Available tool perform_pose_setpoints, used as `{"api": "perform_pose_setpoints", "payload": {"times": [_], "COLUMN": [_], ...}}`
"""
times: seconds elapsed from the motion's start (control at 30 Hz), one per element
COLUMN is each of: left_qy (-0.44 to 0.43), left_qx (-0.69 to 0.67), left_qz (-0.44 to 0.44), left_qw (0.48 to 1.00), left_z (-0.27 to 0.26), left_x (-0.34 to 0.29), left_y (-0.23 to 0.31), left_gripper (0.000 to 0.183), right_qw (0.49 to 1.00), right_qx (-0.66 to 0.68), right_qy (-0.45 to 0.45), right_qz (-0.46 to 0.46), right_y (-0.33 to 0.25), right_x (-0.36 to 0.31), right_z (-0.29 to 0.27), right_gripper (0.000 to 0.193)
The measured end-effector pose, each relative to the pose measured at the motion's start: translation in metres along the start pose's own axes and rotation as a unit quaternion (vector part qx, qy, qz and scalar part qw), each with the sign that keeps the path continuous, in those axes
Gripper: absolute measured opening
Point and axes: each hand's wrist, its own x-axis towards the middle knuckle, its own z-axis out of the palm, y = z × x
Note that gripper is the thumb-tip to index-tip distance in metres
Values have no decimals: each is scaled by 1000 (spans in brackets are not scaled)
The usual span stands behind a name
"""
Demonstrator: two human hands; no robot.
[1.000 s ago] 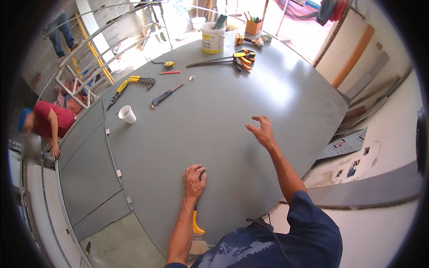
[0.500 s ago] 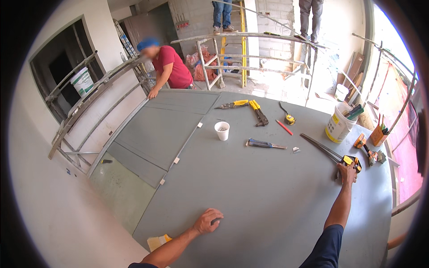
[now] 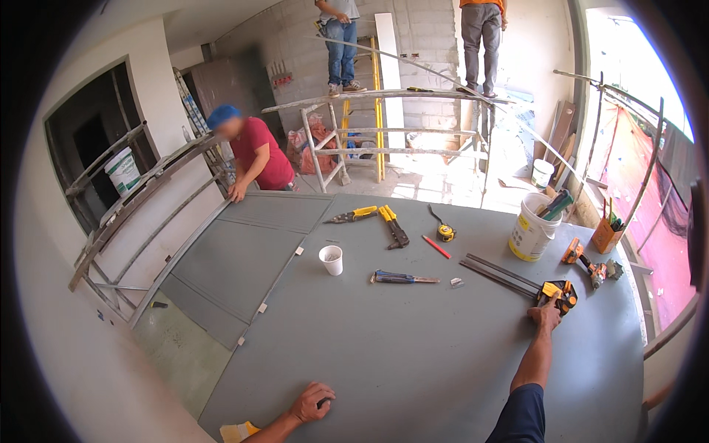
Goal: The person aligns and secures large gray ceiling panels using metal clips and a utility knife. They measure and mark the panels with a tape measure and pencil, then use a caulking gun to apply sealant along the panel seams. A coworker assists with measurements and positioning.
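Note:
My right hand [image 3: 546, 314] grips the black and yellow heads of a pair of bar clamps [image 3: 496, 277], one finger over a yellow part. Their two dark bars lie on the grey sheet [image 3: 413, 362], pointing away to the left. My left hand [image 3: 312, 402] rests on the same sheet at the lower middle, its fingers curled around a small dark thing I cannot make out. Beyond the clamps are a small clear piece [image 3: 456, 282], a blue-handled tool [image 3: 402, 277], a red pencil [image 3: 436, 246] and a yellow tape measure [image 3: 445, 232].
A white cup [image 3: 331, 261], yellow-handled snips [image 3: 353, 215] and a yellow riveter [image 3: 394, 227] lie farther back. At right stand a bucket [image 3: 530, 227] of tools and an orange drill [image 3: 587, 264]. A brush [image 3: 238, 431] lies lower left. A co-worker [image 3: 255, 156] leans at the far-left edge; two people stand on scaffolding.
The view has tilted up, so everything sits lower and farther left. The clamps' bars now lie farther apart under my right hand. My left hand stays curled on the sheet.

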Motion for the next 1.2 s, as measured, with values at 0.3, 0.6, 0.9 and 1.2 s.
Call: {"api": "perform_pose_setpoints", "payload": {"times": [0.3, 0.6, 0.9, 1.2], "left_qy": [17, -19, -83, -19], "left_qx": [-36, -74, -339, -398], "left_qz": [12, -57, -141, -305], "left_qw": [999, 995, 926, 865], "left_z": [-8, -18, -146, -254], "left_x": [-14, -30, -132, -285], "left_y": [0, -12, -29, -99], "left_gripper": [14, 18, 29, 30], "right_qw": [999, 994, 974, 791], "right_qx": [14, -82, -153, -94], "right_qy": [33, 23, -155, -176], "right_qz": [-8, -71, 65, -578], "right_y": [80, 141, 128, 124], "right_x": [-104, -230, -393, -504], "right_z": [-29, -84, -107, -94], "right_gripper": [119, 87, 39, 28]}}
